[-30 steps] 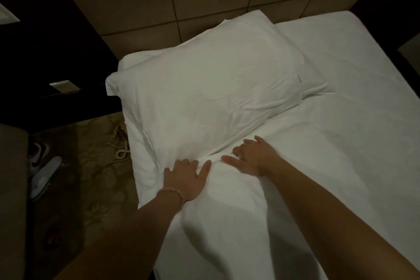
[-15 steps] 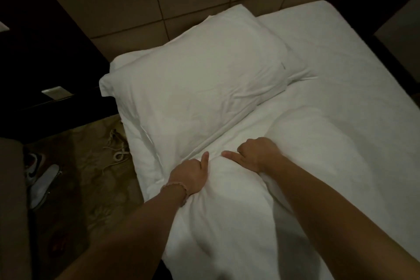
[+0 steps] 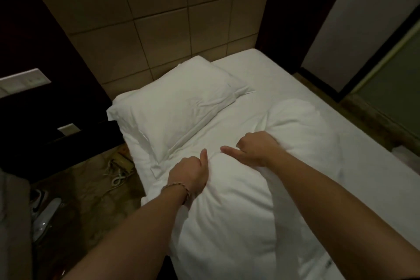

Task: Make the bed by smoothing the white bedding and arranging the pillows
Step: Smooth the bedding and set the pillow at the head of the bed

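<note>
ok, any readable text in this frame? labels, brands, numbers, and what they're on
None readable.
Small tag on the pillow edge: too small to read.
Sneaker on the floor by the bed: dark side mark, blurred, no lettering legible.
White wall plate at left: no print legible.

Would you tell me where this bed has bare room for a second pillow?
Free: the flat white sheet between the white pillow and the bed's far edge, below the tan tiled headboard. Crowded: the near side, where the left hand and right hand grip the bunched white duvet.
</note>
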